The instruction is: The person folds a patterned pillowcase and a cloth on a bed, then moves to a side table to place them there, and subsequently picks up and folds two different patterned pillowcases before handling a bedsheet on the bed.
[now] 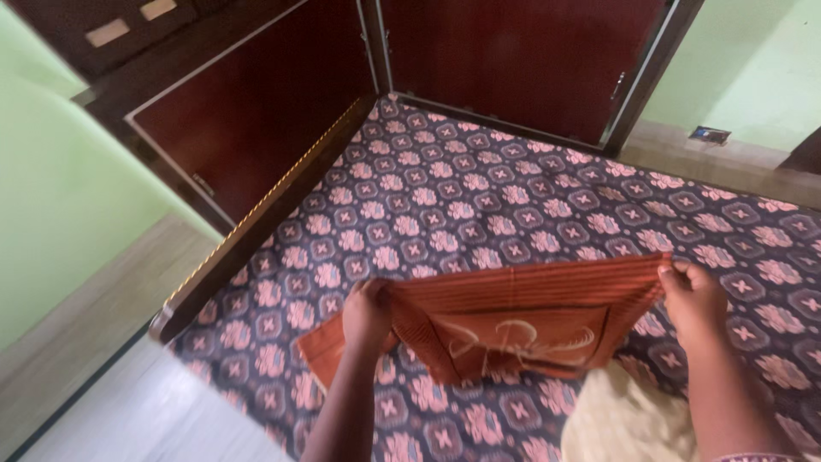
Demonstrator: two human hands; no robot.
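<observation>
My left hand (366, 315) grips the upper left corner of a folded rust-orange striped cloth (513, 318) with a pale curly pattern on a plain panel. My right hand (694, 301) pinches the cloth's upper right corner. The cloth hangs stretched between both hands, just above a bed covered by a dark purple sheet (479, 188) printed with pink flowers. Its lower left end trails onto the sheet.
A cream-coloured cloth (620, 419) lies on the bed under the held cloth at the lower right. Dark red wooden panels (256, 103) frame the bed on the left and far sides. Green walls and a pale floor (145, 411) lie beyond.
</observation>
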